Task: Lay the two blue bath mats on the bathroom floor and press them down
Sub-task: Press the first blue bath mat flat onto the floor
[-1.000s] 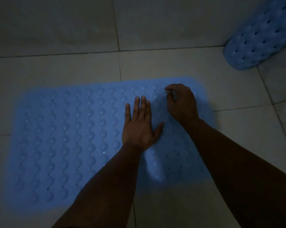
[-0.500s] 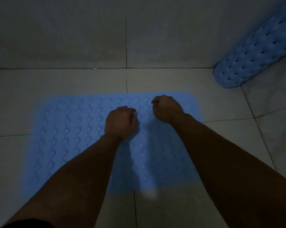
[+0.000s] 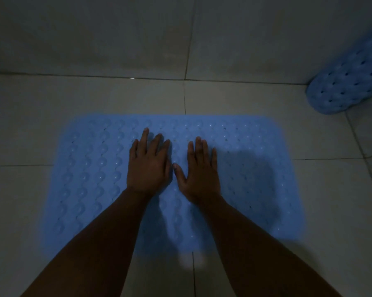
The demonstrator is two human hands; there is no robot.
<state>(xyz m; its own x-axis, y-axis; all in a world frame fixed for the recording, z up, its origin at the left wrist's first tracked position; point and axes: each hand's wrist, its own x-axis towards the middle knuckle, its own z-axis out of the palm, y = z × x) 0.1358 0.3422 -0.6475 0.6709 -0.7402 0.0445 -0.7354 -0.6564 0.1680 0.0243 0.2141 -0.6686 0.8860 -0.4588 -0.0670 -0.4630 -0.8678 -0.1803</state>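
Your left hand (image 3: 149, 168) lies palm down on the flat blue bath mat (image 3: 90, 174), fingers straight and slightly spread, pointing toward the wall (image 3: 95, 33). Your right hand (image 3: 200, 170) lies palm down just beside it, fingers straight and close together, thumb angled inward toward the left hand. Neither grip is closed on anything; both hands rest flat and open on the mat's surface, near its middle and a little toward the far edge. The two hands sit close together with a narrow strip of mat showing between them.

The mat is spread out on the tiled floor (image 3: 20, 136), its long side running left to right, its far edge near the foot of the wall. Its surface carries rows of raised bumps and small holes, clearest on the left half. The right half lies in shadow, and the near edge is partly hidden by your forearms.

The second blue bath mat (image 3: 350, 86) is rolled into a tube at the upper right, well apart from the flat one, with one end down on the floor by the wall. It has the same holed, dimpled texture.

The lighting is dim throughout.
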